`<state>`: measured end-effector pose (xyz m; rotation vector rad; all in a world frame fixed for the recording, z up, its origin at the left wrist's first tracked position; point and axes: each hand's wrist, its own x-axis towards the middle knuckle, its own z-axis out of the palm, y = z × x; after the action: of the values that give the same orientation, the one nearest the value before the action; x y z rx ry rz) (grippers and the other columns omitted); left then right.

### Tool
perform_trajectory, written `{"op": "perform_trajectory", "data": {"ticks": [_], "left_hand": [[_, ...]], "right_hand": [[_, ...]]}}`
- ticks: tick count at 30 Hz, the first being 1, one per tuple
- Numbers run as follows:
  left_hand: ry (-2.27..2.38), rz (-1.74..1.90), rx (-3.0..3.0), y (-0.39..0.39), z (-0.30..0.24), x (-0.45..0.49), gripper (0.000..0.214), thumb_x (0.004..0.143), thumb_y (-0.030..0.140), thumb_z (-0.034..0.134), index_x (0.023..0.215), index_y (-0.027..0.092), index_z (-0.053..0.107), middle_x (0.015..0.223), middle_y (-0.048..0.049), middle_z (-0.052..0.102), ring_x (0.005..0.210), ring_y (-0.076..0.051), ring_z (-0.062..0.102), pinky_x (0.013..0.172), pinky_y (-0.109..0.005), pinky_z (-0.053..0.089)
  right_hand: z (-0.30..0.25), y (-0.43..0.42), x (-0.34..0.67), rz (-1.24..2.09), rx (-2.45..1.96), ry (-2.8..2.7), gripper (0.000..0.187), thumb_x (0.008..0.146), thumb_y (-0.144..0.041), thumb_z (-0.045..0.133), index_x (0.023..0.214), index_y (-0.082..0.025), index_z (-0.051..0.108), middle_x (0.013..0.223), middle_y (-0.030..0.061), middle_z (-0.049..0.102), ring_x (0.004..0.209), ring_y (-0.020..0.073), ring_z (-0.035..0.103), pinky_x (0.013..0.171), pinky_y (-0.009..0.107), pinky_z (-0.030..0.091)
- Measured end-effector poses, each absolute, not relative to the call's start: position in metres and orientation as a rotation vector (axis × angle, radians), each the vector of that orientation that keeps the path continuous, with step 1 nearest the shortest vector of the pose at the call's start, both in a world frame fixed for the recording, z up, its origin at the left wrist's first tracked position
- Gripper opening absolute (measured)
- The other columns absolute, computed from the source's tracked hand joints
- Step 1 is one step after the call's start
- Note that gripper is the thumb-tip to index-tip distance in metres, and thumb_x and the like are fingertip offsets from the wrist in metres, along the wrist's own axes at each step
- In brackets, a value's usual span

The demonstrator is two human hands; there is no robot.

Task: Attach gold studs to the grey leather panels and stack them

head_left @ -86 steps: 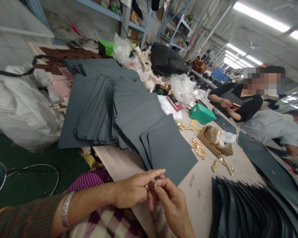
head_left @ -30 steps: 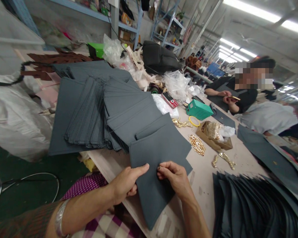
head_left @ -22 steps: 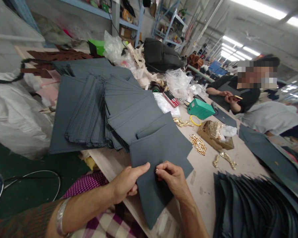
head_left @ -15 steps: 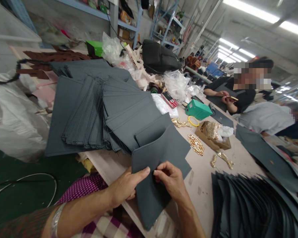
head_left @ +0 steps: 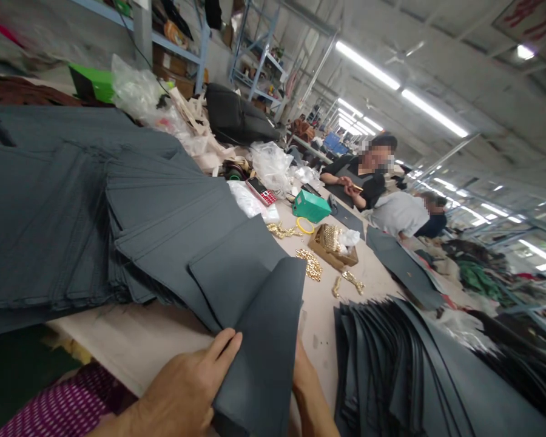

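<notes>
Apparently mid-piece — left hand (head_left: 186,379) holds a grey panel (head_left: 266,340), lower centre; right hand (head_left: 310,388) behind it (fingers hidden, grip can't be told). Gold pieces (head_left: 309,264) loose mid-frame; fanned panels (head_left: 168,206), left — done or waiting, unclear.

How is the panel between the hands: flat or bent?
Bent: the gray panel has a curved upper edge. The left hand holds its left side; the right hand is partly behind it.

The left hand (head_left: 188,379) grips a bent grey panel (head_left: 266,340), the right hand (head_left: 306,379) partly hidden behind it. Fanned pieces (head_left: 168,227) lie left of the panel, dark sheets (head_left: 382,358) right, gold bits (head_left: 309,265) beyond.
</notes>
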<state>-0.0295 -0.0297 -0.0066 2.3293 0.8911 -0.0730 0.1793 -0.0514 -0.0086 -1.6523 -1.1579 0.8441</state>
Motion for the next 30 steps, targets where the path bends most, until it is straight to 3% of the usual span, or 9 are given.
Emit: {"op": "perform_trajectory", "data": {"ticks": [4,9,15,20,30], "left_hand": [[0.860,-0.264,2.464,-0.034,-0.009,-0.023,0.096,0.058,-0.009,0.041,0.151,0.013,0.028,0.159,-0.0123,0.026,0.130,-0.029,0.053,0.106,-0.041,0.048],[0.834,-0.279,2.492,-0.033,-0.016,-0.024,0.099,0.054,-0.007,0.043,0.150,0.012,0.030,0.158,-0.0130,0.027,0.129,-0.030,0.054,0.105,-0.041,0.049],[0.813,-0.162,2.478,-0.032,-0.021,-0.028,0.095,0.055,-0.005,0.043,0.148,0.013,0.036,0.155,-0.0125,0.035,0.130,-0.027,0.053,0.106,-0.038,0.049],[0.784,-0.284,2.431,-0.028,-0.007,-0.029,0.099,0.051,-0.005,0.043,0.148,0.013,0.035,0.155,-0.0119,0.035,0.129,-0.027,0.054,0.106,-0.039,0.048],[0.773,0.020,2.493,-0.036,-0.031,-0.035,0.098,0.050,-0.003,0.043,0.147,0.014,0.041,0.152,-0.0112,0.044,0.125,-0.026,0.057,0.102,-0.039,0.052]], "right_hand": [[0.002,-0.035,0.241,0.498,-2.003,-1.410,0.023,0.075,-0.038,0.059,0.072,-0.019,0.071,0.078,0.0064,0.072,0.079,0.0260,0.062,0.072,0.033,0.050],[0.003,0.000,0.298,0.212,-2.258,-1.408,0.037,0.080,-0.029,0.051,0.107,-0.015,0.072,0.103,0.0133,0.072,0.094,0.0289,0.063,0.081,0.036,0.046],[-0.002,0.030,0.303,0.161,-2.544,-1.580,0.022,0.083,-0.024,0.056,0.092,-0.017,0.075,0.091,0.0120,0.073,0.087,0.0260,0.064,0.071,0.030,0.042],[0.003,0.046,0.303,0.131,-2.737,-1.628,0.027,0.088,-0.018,0.052,0.103,-0.014,0.073,0.098,0.0168,0.073,0.094,0.0263,0.066,0.072,0.030,0.041],[0.004,0.056,0.298,0.099,-2.871,-1.567,0.023,0.088,-0.019,0.055,0.100,-0.011,0.072,0.103,0.0217,0.072,0.099,0.0281,0.068,0.077,0.032,0.046]]}}
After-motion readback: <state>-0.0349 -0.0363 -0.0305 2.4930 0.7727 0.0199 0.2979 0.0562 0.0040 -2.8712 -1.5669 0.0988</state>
